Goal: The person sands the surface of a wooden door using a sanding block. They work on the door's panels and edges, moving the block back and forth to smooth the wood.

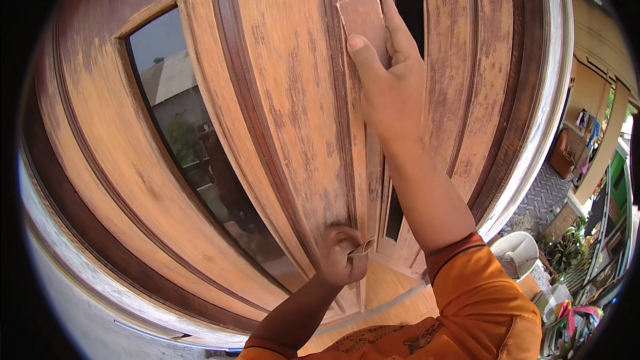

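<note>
My right hand (395, 67) grips a flat block wrapped in reddish-brown sandpaper (363, 17), thumb on its face, held up near the vertical moulding of a wooden door (285, 60). Patches of dark finish and lighter bare wood show across the door's surface. Lower down, my left hand (344, 255) is curled around a folded piece of sandpaper (363, 247) close to the door's lower part. Tall narrow glass panes (175, 95) are set in the wood on both sides.
A whitish door frame (545, 125) curves along the right side. Beyond it stand a white bin (517, 252), potted plants (570, 247) and a tiled walkway (537, 200). A light wooden floor (395, 287) shows beneath the door. Grey wall lies at lower left.
</note>
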`<state>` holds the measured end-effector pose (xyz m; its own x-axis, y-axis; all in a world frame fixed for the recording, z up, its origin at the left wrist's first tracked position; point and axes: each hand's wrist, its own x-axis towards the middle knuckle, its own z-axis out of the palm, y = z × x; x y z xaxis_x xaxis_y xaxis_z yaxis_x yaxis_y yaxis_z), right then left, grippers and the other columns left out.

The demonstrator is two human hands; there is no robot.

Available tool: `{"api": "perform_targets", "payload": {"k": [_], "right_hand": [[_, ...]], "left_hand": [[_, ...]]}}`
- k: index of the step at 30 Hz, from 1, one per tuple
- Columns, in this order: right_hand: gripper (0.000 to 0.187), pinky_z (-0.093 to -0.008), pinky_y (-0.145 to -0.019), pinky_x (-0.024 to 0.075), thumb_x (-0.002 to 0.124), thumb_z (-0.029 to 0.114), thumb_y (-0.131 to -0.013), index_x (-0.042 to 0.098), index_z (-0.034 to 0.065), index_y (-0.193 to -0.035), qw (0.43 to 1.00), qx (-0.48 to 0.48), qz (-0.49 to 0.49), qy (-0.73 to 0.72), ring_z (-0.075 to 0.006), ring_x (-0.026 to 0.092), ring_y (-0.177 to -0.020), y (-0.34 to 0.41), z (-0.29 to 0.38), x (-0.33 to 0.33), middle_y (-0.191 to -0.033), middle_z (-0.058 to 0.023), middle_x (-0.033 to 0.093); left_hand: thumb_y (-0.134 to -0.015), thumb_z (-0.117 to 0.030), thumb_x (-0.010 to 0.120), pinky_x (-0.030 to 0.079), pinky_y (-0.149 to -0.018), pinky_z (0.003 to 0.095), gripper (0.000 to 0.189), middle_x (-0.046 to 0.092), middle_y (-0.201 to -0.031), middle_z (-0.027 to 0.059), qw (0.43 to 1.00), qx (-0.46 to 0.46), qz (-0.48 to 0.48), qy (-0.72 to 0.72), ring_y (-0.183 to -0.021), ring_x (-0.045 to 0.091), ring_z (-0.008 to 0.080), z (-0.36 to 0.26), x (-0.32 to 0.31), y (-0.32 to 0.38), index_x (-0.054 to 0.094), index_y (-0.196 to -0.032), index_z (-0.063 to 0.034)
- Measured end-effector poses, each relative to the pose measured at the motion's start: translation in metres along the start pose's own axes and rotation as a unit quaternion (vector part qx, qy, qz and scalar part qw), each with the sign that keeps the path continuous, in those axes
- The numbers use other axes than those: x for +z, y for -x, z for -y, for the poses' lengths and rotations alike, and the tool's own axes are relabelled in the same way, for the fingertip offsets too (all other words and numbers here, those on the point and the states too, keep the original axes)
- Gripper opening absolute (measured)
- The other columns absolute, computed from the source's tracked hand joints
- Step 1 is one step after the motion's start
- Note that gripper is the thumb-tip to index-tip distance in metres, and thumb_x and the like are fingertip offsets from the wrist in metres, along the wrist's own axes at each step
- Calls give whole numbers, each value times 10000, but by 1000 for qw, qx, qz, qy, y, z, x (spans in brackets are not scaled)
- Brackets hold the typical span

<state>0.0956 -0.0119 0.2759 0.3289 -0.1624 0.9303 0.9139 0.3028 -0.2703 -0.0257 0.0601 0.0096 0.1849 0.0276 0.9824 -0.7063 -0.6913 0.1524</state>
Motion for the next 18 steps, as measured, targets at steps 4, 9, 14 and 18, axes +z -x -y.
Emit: {"api": "perform_targets", "payload": {"k": [4,9,14,18], "right_hand": [[560,-437,-1029,517,710,288,-990,552,-69,-1391,998,2,1,-67,-311,675,-1172,-16,-8,6,-1295,-238,679],[448,-418,-1012,524,705,255,-990,572,-45,-1295,988,129,75,-35,-287,680,-1141,44,14,-22,-1246,-201,685],[522,-435,-1071,508,692,234,-995,542,-34,-1417,995,55,80,-22,-322,662,-1231,-31,4,-9,-1321,-224,676],[693,-461,-1134,480,686,209,-990,428,-34,-1586,992,31,121,-21,-367,622,-1334,-14,7,-11,-1417,-258,642]], "left_hand": [[-850,60,642,508,-626,411,148,655,-808,139,1000,-7,2,-29,-726,654,308,-2,-1,1,555,-911,-44],[-865,60,647,507,-630,404,152,654,-811,142,998,4,-2,-65,-719,641,295,-4,2,-3,547,-899,-49],[-888,52,701,503,-621,387,196,653,-811,138,997,20,-26,-70,-714,642,292,-8,5,-7,534,-889,-53],[-895,48,721,503,-610,381,221,649,-803,128,996,-7,-18,-86,-710,645,294,-11,5,-7,526,-884,-56]]}}
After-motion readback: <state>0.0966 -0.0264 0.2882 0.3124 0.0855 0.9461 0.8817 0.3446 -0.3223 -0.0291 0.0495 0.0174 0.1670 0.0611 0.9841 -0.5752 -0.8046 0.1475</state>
